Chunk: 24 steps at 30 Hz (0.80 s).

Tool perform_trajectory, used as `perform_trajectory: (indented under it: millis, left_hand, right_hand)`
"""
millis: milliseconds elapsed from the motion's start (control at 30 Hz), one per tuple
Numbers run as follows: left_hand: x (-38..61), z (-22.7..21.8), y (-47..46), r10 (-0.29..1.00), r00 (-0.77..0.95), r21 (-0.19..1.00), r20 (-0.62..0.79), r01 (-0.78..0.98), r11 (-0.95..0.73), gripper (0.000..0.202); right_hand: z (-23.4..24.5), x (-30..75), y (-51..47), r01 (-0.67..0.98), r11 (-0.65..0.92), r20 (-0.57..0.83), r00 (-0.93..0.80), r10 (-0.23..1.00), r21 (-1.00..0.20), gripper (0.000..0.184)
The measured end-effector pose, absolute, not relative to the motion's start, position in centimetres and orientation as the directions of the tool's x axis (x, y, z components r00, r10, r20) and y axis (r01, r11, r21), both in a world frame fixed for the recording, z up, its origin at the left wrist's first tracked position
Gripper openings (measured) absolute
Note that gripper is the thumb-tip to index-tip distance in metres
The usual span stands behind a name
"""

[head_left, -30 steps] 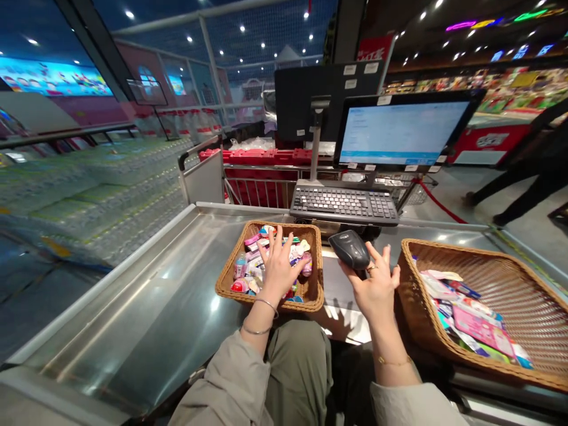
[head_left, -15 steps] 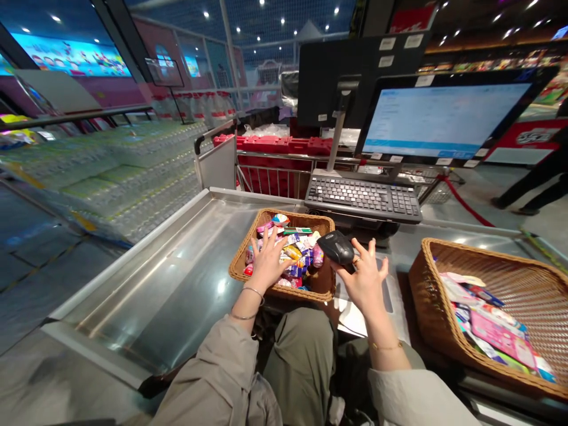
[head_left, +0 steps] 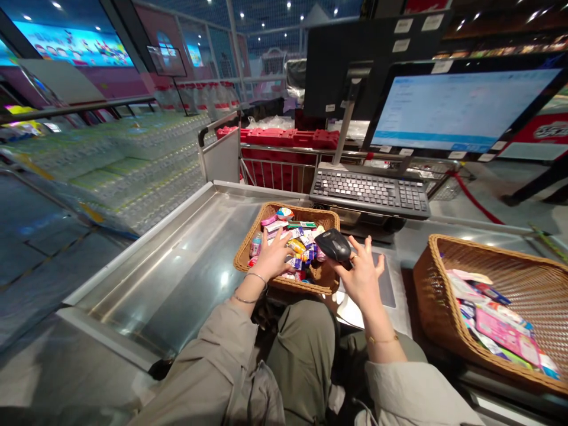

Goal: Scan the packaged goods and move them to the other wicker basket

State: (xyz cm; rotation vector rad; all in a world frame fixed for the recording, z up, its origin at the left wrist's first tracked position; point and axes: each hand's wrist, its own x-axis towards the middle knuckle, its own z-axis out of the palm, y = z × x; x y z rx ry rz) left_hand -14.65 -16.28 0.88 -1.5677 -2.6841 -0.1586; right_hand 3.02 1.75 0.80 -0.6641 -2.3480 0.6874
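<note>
A small wicker basket (head_left: 248,248) full of several colourful snack packets (head_left: 298,245) sits on the steel checkout counter (head_left: 186,272). My left hand (head_left: 271,258) rests in it with fingers curled over the packets; what it grips, if anything, is hidden. My right hand (head_left: 362,276) holds a black barcode scanner (head_left: 333,244) by its handle, fingers partly spread, the scanner head hovering over the basket's right side. A larger wicker basket (head_left: 432,278) at the right holds several flat packets (head_left: 497,322).
A keyboard (head_left: 370,191) and a lit monitor (head_left: 461,109) stand behind the baskets. Red shopping baskets (head_left: 288,139) sit behind a metal rail. Stacked bottled water (head_left: 133,160) lies to the left. A red rope (head_left: 470,198) and a person's dark leg are at the far right.
The camera has dropped and swung left. My left hand has curled down onto the packets from a spread pose. My right hand has brought the scanner left, over the small basket.
</note>
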Motion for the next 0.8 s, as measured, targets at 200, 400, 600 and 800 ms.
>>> perform_trajectory:
  millis: [200, 400, 600, 800]
  left_hand:
    - [-14.9, 0.6, -15.1, 0.904, -0.425, 0.036, 0.041, 0.905, 0.423, 0.017]
    - [-15.2, 1.0, -14.6, 0.897, -0.437, 0.063, 0.071, 0.899, 0.433, 0.013]
    - [-15.9, 3.0, -13.7, 0.838, -0.512, 0.165, 0.19, 0.858, 0.486, 0.021]
    - [-16.7, 4.3, -12.5, 0.674, -0.658, 0.395, 0.336, 0.748, 0.533, 0.024]
  right_hand:
    - [0.6, 3.1, 1.8, 0.294, 0.727, 0.39, -0.689, 0.611, -0.621, 0.047]
    - [0.7, 3.2, 1.8, 0.293, 0.72, 0.4, -0.672, 0.623, -0.629, 0.047]
    - [0.6, 3.2, 1.8, 0.302, 0.722, 0.406, -0.663, 0.628, -0.623, 0.045]
    - [0.3, 3.3, 2.2, 0.297, 0.71, 0.401, -0.659, 0.636, -0.638, 0.044]
